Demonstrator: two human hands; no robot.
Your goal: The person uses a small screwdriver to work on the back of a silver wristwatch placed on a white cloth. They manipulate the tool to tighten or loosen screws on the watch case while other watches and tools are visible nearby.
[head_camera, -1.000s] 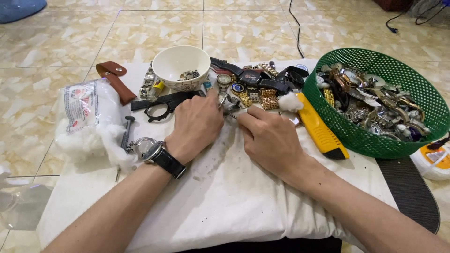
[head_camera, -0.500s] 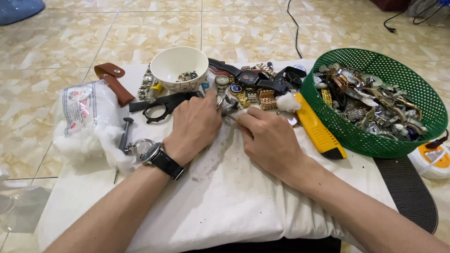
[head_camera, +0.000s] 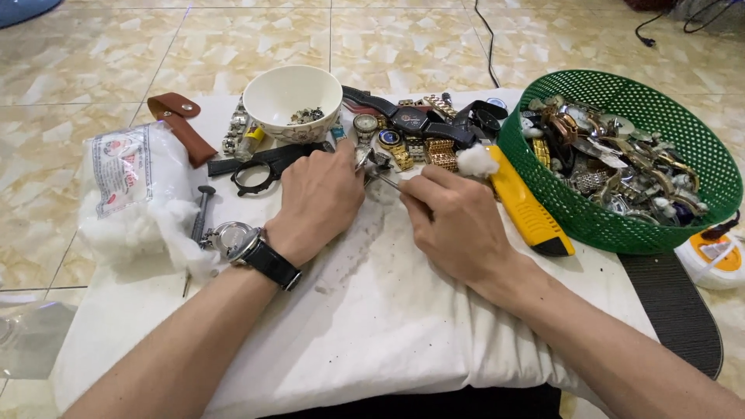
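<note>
Hands: my left hand (head_camera: 320, 200) and my right hand (head_camera: 454, 225) meet over the far middle of the white cloth-covered cushion (head_camera: 388, 310), knuckles up.
Left hand: curled shut, its fingertips pinching a small silver metal watch part (head_camera: 365, 158); a black-strapped wristwatch (head_camera: 264, 256) sits on that wrist.
Right hand: closed around a thin silver metal tool (head_camera: 386, 181), whose tip points left to the watch part.
Watch part: lies between my two hands, just beyond the left fingertips and touching the tool tip; how much of it is hidden under my fingers I cannot tell.
Far edge of cushion: white round ceramic bowl (head_camera: 292, 99) holding a few small bits, with a heap of gold and black wristwatches (head_camera: 423, 132) just to its right.
Beside right hand: white tuft of cotton (head_camera: 476, 161) and a yellow plastic utility knife (head_camera: 528, 206), both near my knuckles.
Right edge: green round plastic mesh basket (head_camera: 621, 225) full of watches and parts.
Left edge: clear plastic bag of white cotton wool (head_camera: 132, 198), a brown leather strap pouch (head_camera: 182, 124) beyond it.
</note>
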